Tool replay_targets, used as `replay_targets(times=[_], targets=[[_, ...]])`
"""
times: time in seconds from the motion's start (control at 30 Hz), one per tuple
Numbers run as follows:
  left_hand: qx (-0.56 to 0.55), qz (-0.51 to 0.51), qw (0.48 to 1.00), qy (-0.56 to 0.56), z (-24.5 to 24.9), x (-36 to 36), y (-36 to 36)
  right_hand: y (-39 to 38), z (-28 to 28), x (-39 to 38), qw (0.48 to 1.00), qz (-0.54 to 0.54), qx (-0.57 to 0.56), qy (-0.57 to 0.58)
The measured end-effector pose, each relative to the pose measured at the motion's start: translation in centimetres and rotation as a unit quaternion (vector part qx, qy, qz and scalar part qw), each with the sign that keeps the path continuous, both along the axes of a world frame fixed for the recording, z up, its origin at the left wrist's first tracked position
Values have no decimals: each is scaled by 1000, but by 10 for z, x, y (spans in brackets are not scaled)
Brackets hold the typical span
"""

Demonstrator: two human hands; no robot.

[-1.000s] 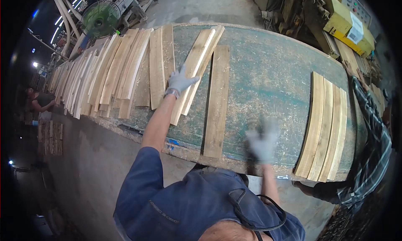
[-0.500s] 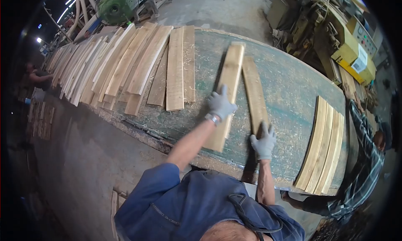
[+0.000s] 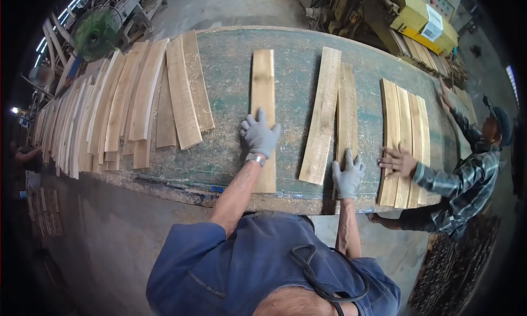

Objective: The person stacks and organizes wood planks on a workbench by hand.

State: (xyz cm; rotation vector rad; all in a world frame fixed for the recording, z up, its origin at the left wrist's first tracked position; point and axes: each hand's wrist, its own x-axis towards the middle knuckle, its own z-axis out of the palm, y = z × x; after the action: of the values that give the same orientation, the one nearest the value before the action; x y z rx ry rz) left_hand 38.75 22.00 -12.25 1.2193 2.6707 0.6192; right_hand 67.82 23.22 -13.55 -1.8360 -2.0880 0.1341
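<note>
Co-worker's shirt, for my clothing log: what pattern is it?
The shirt is plaid, pale lines on dark; the head view shows it best.

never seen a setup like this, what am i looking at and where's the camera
No robot here: a person works with two gloved hands, and every picture comes from one head-worn camera looking forward and down. The left hand lies flat on one plank; the right hand rests on the near part of another plank. A loose plank lies between them. The worktable also bears a long row of planks at left and a small group at right, beside a co-worker.
</note>
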Motion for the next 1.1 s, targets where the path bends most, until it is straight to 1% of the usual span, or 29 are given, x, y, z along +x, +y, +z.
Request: replay_targets(times=[0.07, 0.1, 0.13, 0.17, 0.2, 0.23, 0.27, 0.3, 0.33, 0.37, 0.4, 0.43, 0.47, 0.5, 0.57, 0.67, 0.7, 0.73, 0.77, 0.8, 0.83, 0.87, 0.97, 1.0, 1.07, 1.1], targets=[[25, -32, 999, -5, -1, 26, 12, 7, -5, -6, 999, 13, 35, -32], [36, -69, 996, 48, -8, 39, 19, 8, -6, -10, 997, 25, 52, -46], [56, -129, 990, -17, -10, 50, 25, 6, 7, -16, 994, 33, 66, -83], [59, -203, 976, -51, -8, 53, 23, 6, 14, -16, 992, 23, 62, -108], [45, -234, 960, -147, 11, 50, 19, 14, 11, -5, 994, 35, 48, -90], [73, -193, 974, -93, 18, 30, 14, 15, 23, -1, 996, 34, 25, -79], [97, -155, 982, -38, 25, 8, 8, 24, 4, 15, 996, 21, 43, -69], [116, -124, 985, 14, 33, -12, 0, 26, -4, 26, 997, 18, 53, -56], [103, -69, 991, 58, 56, -52, -15, 24, 1, 31, 997, 4, 37, -62], [111, 93, 975, 167, 37, -85, -28, 24, 1, 30, 998, -10, 26, -57], [61, 190, 962, 188, 29, -127, -43, 24, 1, 31, 998, -27, 16, -55], [9, 277, 943, 183, 32, -161, -61, 25, 0, 30, 998, -45, 4, -51], [-25, 275, 959, 65, 32, -188, -76, 28, -4, 26, 996, -62, -1, -57], [-76, 247, 966, 7, 28, -201, -83, 33, -3, 17, 996, -73, -9, -59], [-16, 212, 976, 43, 3, -213, -78, 45, 6, -2, 992, -100, -29, -66], [13, 188, 982, -12, 31, -176, -69, 63, -9, -7, 994, -96, -19, -57], [165, 146, 969, -117, 25, -167, -66, 69, -13, -6, 994, -95, -13, -49], [306, 99, 920, -222, 14, -156, -65, 69, -15, -4, 995, -89, 0, -31], [435, 50, 839, -324, 1, -144, -67, 69, -19, -2, 996, -80, 11, -24], [448, 30, 789, -420, 26, -120, -76, 69, -22, 1, 997, -71, 22, -17], [453, 10, 730, -511, 52, -99, -85, 68, -23, 3, 997, -62, 32, -9], [434, 14, 738, -517, 38, -95, -84, 66, -15, 5, 999, -48, 12, 24], [378, 39, 657, -651, 15, -70, -75, 57, -9, 23, 998, 5, 42, -38], [371, 40, 609, -700, 8, -65, -66, 50, 2, 28, 997, 26, 37, -60], [337, 46, 563, -753, -5, -50, -62, 49, 0, 53, 989, 62, 86, -100], [320, 51, 541, -776, -2, -41, -62, 48, -2, 64, 984, 82, 108, -118]])
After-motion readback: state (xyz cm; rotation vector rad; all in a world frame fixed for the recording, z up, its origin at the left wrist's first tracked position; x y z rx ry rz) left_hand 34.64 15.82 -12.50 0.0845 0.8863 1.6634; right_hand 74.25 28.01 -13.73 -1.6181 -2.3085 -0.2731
